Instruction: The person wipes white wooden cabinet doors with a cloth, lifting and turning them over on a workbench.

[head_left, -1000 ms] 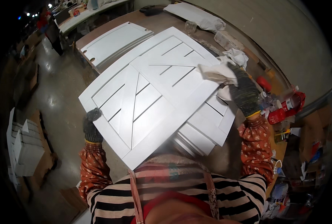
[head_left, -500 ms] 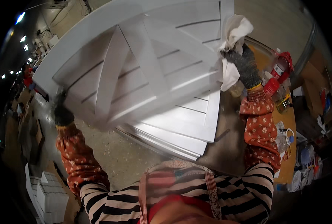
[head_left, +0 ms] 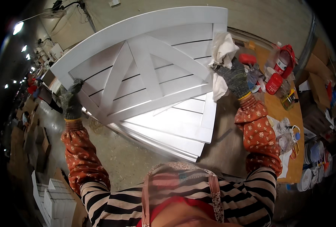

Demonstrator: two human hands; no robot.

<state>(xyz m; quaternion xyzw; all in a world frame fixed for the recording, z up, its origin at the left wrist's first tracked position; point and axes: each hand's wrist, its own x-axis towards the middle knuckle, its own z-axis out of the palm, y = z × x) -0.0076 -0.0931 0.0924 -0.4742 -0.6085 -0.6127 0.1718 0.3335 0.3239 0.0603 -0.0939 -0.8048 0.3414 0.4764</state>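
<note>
A white panel (head_left: 150, 81) with slanted braces and grooved boards lies at an angle over other white panels (head_left: 183, 130) stacked beneath it. My left hand (head_left: 71, 99), in a dark grey knit glove, is closed around the panel's left edge. On the opposite side, my right hand (head_left: 233, 78), gloved alike, grips a crumpled white cloth (head_left: 224, 49). The cloth rests against the panel's right edge, and part of it hangs below my fingers. Whether the right fingers also press on the panel is hidden by the cloth.
At the right, a wooden table (head_left: 289, 126) bears a red-capped bottle (head_left: 282, 62), a red can (head_left: 274, 83), clear containers (head_left: 285, 143) and a yellowish bottle (head_left: 289, 100). Lidded tubs (head_left: 311, 157) stand beyond it. White boards (head_left: 58, 200) are stacked at lower left.
The upper panel has come down and turned slightly, its far edge now nearer to me. My left hand has moved up and right with it; my right hand and the cloth have shifted left.
</note>
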